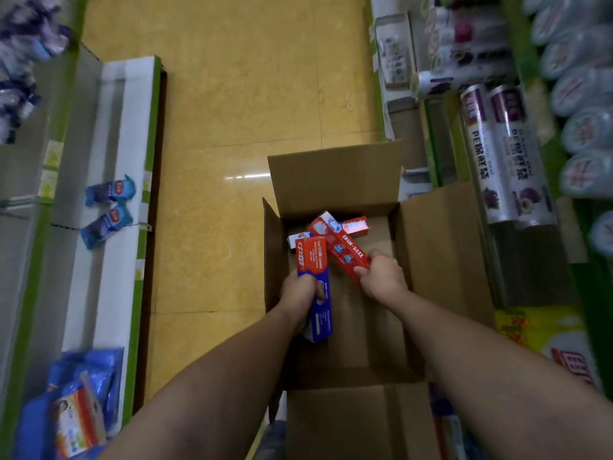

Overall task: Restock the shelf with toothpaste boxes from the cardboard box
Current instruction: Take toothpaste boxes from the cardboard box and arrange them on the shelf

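Observation:
An open cardboard box [438,247] stands on the floor with its flaps spread. My left hand [300,293] grips a red and blue toothpaste box [313,260] over the box's left side. My right hand [381,277] grips the near end of a long red toothpaste box [338,244], which slants up and left. Two more toothpaste boxes lie at the far end of the carton: a red one [356,226] and a white and blue one [297,239], partly covered.
A white shelf with green edging [132,127] runs along the left, carrying two blue packets [107,207] and blue bags [79,393] near me. Shelves on the right [431,134] hold rolls of plastic wrap [507,151] and round packages. Yellow tiled floor [238,94] lies between.

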Action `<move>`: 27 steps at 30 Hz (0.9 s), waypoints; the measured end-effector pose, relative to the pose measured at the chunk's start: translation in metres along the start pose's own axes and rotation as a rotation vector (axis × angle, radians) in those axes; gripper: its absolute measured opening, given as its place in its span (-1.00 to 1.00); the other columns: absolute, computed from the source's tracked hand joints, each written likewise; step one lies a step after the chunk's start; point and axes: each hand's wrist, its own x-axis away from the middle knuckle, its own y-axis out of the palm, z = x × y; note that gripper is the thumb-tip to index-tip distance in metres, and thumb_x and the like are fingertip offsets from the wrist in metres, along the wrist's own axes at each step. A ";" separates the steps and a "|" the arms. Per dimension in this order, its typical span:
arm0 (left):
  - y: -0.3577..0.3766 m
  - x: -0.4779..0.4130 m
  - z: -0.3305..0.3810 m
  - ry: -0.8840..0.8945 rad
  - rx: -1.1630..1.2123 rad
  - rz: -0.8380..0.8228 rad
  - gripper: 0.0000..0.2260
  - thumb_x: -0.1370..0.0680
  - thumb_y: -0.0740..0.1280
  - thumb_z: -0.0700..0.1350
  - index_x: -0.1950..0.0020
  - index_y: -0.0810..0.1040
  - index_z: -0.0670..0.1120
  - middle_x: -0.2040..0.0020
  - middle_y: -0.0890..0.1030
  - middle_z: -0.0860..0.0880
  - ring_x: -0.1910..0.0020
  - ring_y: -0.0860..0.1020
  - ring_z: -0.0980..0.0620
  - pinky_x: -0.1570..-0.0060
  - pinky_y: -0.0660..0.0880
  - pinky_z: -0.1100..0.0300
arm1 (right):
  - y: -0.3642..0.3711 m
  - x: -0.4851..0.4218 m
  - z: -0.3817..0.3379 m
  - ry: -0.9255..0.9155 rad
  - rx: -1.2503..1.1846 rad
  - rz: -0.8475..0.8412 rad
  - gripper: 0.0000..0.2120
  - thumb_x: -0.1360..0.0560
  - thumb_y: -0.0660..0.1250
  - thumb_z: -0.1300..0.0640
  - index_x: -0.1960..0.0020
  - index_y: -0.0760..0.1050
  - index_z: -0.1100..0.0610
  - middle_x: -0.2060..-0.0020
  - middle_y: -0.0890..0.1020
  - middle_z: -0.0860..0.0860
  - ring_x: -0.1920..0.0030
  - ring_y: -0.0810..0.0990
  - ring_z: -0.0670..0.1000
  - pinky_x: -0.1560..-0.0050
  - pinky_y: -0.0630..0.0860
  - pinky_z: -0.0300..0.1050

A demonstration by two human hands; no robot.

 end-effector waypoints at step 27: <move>-0.086 0.341 0.214 0.928 0.006 -0.391 -0.71 -0.46 0.47 -0.22 -0.14 0.50 -0.14 0.02 0.70 -0.12 0.10 0.68 -0.11 0.19 0.55 0.10 | -0.236 0.299 -0.180 -0.324 -0.588 0.805 -0.70 -0.61 0.22 -0.11 -0.03 0.53 0.12 0.01 0.69 0.12 0.08 0.67 0.12 0.05 0.61 0.01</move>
